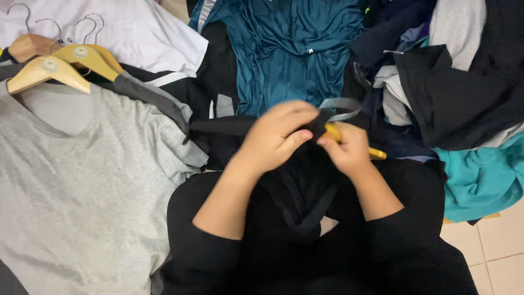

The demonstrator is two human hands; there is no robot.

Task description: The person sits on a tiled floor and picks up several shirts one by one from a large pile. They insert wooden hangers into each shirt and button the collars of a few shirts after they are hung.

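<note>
Black garment (297, 191) is pinched by both hands, left (275, 136) and right (346, 150), its neck bunched to thread over a yellow hanger (376, 153).

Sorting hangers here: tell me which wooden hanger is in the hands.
The yellow hanger poking out beside the right hand, wrapped in the black garment. The others lie upper left, already holding shirts.

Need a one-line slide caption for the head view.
Left hand and right hand work a black garment onto a yellow hanger amid piled clothes.
</note>
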